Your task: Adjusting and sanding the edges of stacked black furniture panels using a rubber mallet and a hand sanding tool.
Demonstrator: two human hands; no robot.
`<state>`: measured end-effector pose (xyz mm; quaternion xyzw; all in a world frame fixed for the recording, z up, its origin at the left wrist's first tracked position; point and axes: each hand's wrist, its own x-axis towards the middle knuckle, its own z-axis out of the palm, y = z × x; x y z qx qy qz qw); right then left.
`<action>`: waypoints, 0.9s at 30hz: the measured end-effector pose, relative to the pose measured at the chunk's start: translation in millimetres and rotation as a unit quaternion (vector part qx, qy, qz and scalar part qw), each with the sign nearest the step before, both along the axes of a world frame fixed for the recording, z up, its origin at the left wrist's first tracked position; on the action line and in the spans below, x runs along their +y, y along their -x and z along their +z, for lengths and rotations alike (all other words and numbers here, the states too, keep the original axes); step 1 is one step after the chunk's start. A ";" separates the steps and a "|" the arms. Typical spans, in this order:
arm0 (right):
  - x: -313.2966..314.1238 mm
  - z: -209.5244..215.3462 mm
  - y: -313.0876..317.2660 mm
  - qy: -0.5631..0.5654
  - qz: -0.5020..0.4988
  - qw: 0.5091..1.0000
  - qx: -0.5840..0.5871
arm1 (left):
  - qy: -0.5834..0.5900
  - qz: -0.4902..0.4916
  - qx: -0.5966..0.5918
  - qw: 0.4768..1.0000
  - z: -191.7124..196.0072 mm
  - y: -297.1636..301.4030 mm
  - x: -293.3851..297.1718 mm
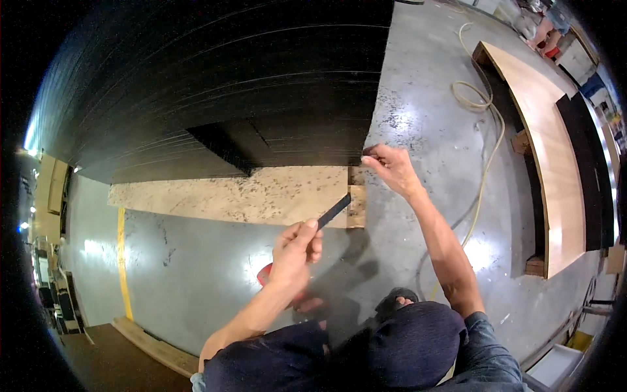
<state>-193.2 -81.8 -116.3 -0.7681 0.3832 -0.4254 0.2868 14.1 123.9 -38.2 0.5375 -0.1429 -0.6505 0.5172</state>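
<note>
A large black wood-grained panel piece (294, 78) fills the upper left, with a dark angular recess (219, 147) by its near edge. Under that edge lies a paint-speckled plywood board (215, 195). My left hand (292, 255) is closed around one end of a short, flat dark strip (334, 212), whose other end points up and right over the board's right end. At the black piece's near right corner is my right hand (390, 168), thumb and fingers pinched together. Whatever lies between those fingertips is too small to make out.
A pale hose (486, 163) snakes over the grey floor (418, 104) on the right. Beyond it, a light wooden panel (545, 150) rests on blocks beside black panels (584, 163). Something red (264, 274) shows below my left hand. Yellow tape (122, 261) marks the floor at left.
</note>
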 end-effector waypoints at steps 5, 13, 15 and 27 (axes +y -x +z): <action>13.7 56.3 1.0 0.120 -0.042 0.992 -0.009 | 0.004 0.003 0.008 1.000 -6.7 3.6 1.1; -5.1 108.2 -20.6 0.126 -0.071 0.986 -0.080 | -0.002 0.023 0.012 1.000 -8.4 8.7 -5.1; -8.2 98.7 -16.8 0.094 -0.014 0.987 -0.126 | -0.008 0.024 0.009 1.000 -7.4 9.3 -6.0; -1.1 132.2 -26.0 0.178 -0.066 0.968 -0.166 | -0.017 0.018 0.004 1.000 -10.6 12.4 -2.6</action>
